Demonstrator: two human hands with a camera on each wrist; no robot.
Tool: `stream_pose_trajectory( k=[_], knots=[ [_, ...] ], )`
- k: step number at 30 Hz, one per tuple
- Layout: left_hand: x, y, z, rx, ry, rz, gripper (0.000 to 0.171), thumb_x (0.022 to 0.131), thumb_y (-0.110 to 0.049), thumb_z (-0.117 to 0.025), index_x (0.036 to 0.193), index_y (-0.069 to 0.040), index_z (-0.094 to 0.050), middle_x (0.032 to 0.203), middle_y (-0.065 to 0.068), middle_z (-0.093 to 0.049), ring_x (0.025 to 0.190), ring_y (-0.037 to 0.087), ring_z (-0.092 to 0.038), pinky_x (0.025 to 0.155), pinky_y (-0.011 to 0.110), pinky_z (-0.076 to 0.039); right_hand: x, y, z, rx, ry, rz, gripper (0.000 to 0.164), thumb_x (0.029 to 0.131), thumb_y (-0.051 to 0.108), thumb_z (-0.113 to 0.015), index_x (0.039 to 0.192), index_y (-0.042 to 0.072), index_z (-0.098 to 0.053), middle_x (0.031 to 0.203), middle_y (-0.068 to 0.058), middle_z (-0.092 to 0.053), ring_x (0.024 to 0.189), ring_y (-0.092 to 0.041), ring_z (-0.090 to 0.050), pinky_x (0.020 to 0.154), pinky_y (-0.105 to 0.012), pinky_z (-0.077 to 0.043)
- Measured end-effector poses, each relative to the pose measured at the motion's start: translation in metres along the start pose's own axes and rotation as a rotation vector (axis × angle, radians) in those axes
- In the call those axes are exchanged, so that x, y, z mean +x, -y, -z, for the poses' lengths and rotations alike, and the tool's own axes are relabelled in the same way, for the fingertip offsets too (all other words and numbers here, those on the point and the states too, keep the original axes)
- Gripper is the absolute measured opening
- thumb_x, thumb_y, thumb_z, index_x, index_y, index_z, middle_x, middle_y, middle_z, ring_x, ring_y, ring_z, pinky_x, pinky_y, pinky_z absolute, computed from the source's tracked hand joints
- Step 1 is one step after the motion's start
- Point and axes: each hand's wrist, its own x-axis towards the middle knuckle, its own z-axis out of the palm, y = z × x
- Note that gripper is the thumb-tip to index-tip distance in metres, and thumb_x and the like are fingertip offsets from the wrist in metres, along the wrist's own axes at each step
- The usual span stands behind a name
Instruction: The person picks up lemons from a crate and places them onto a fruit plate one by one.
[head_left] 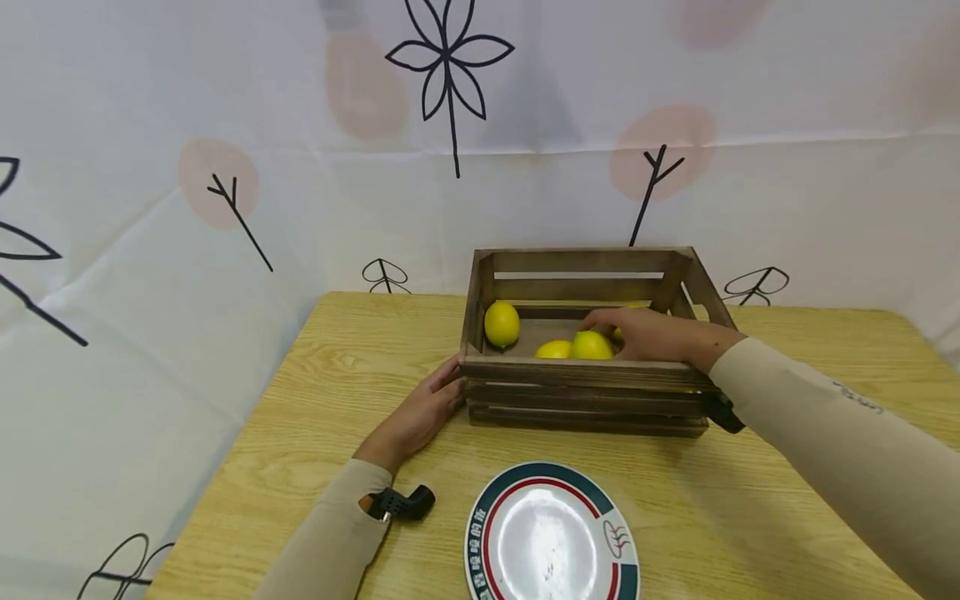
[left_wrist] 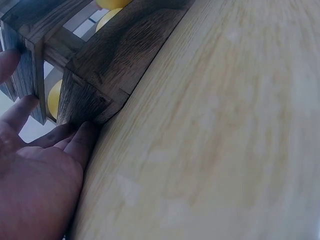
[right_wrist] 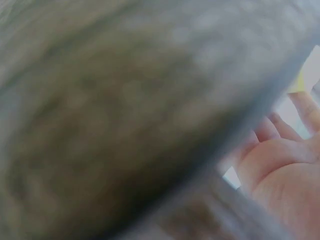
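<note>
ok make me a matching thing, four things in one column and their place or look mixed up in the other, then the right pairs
Things
1. left hand
2. right hand
3. plate
4. crate

Place or look
A. on the table, nearer the camera than the crate
B. brown and slatted, with lemons inside
C. reaching into the crate, by the lemons
D. touching the crate's left front corner from outside

Pairs: 1-D, 2-C, 3-A, 4-B

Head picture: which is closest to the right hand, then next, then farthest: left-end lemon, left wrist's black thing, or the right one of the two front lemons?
1. Right front lemon: beside the right hand.
2. Left-end lemon: across the crate, left side.
3. Left wrist's black thing: outside, front left.
</note>
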Motion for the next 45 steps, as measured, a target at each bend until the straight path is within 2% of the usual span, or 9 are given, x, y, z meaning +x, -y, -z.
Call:
stream_pose_trajectory(
  k=[3, 9, 19, 22, 26, 31, 38, 45],
  knots=[
    [-0.001, 0.0, -0.001, -0.008, -0.007, 0.009, 0.057, 0.109, -0.018, -0.037, 0.162, -0.018, -0.014, 0.167, 0.013, -0.014, 0.154, 0.031, -0.018, 0.126, 0.046, -0.015, -0.003, 0.0, 0.0, 0.026, -0.054, -0.014, 0.061, 0.09, 0.028, -0.076, 0.14, 0.005, -0.051, 0.131, -0.022, -0.06, 0.117, -0.037, -0.06, 0.098, -0.055, -0.052],
    [-0.001, 0.0, -0.004, -0.018, -0.005, 0.019, 0.058, 0.109, -0.015, -0.036, 0.162, -0.016, -0.013, 0.167, 0.014, -0.014, 0.154, 0.031, -0.018, 0.126, 0.045, -0.015, -0.013, 0.003, 0.007, 0.069, -0.169, -0.02, 0.063, 0.089, 0.026, -0.076, 0.141, 0.007, -0.047, 0.134, -0.023, -0.059, 0.107, -0.031, -0.067, 0.092, -0.049, -0.057],
    [-0.001, 0.0, -0.005, -0.021, -0.005, 0.022, 0.058, 0.109, -0.016, -0.037, 0.162, -0.016, -0.013, 0.167, 0.013, -0.014, 0.154, 0.031, -0.018, 0.126, 0.046, -0.016, -0.032, 0.023, 0.016, 0.065, -0.311, 0.019, 0.063, 0.092, 0.027, -0.072, 0.146, 0.011, -0.043, 0.128, -0.018, -0.062, 0.105, -0.03, -0.066, 0.082, -0.037, -0.055],
    [0.0, 0.001, -0.004, -0.021, -0.007, 0.015, 0.058, 0.109, -0.016, -0.037, 0.162, -0.016, -0.014, 0.167, 0.013, -0.015, 0.154, 0.031, -0.019, 0.126, 0.046, -0.017, -0.038, 0.029, 0.015, 0.086, -0.368, 0.046, 0.062, 0.091, 0.024, -0.073, 0.145, 0.013, -0.044, 0.124, -0.016, -0.063, 0.1, -0.028, -0.067, 0.078, -0.029, -0.055],
    [0.002, 0.003, -0.002, -0.026, -0.002, 0.006, 0.057, 0.109, -0.015, -0.037, 0.162, -0.016, -0.015, 0.167, 0.013, -0.016, 0.153, 0.03, -0.02, 0.126, 0.045, -0.018, -0.046, 0.037, 0.01, 0.097, -0.431, 0.062, 0.063, 0.09, 0.022, -0.075, 0.145, 0.016, -0.045, 0.118, -0.011, -0.065, 0.095, -0.024, -0.066, 0.074, -0.021, -0.054],
    [0.001, 0.003, 0.0, -0.022, -0.011, 0.013, 0.057, 0.109, -0.015, -0.036, 0.162, -0.017, -0.014, 0.167, 0.013, -0.016, 0.154, 0.03, -0.019, 0.126, 0.045, -0.018, -0.053, 0.049, -0.002, 0.119, -0.469, 0.077, 0.067, 0.089, 0.02, -0.077, 0.147, 0.019, -0.044, 0.114, -0.008, -0.065, 0.089, -0.019, -0.064, 0.073, -0.021, -0.056],
    [-0.001, 0.0, 0.0, -0.01, -0.022, 0.016, 0.057, 0.109, -0.016, -0.037, 0.162, -0.018, -0.016, 0.167, 0.012, -0.016, 0.153, 0.031, -0.02, 0.126, 0.046, -0.018, -0.061, 0.059, -0.014, 0.123, -0.557, 0.164, 0.069, 0.085, 0.011, -0.08, 0.145, 0.017, -0.046, 0.121, -0.009, -0.063, 0.083, -0.009, -0.064, 0.066, -0.02, -0.056],
    [0.0, 0.0, 0.001, -0.011, -0.017, 0.015, 0.056, 0.109, -0.017, -0.037, 0.161, -0.021, -0.018, 0.166, 0.01, -0.018, 0.153, 0.028, -0.022, 0.126, 0.044, -0.019, -0.068, 0.071, -0.029, 0.191, -0.561, 0.244, 0.072, 0.083, 0.004, -0.079, 0.145, 0.02, -0.046, 0.128, -0.007, -0.059, 0.091, -0.008, -0.065, 0.077, -0.017, -0.058]
  ],
)
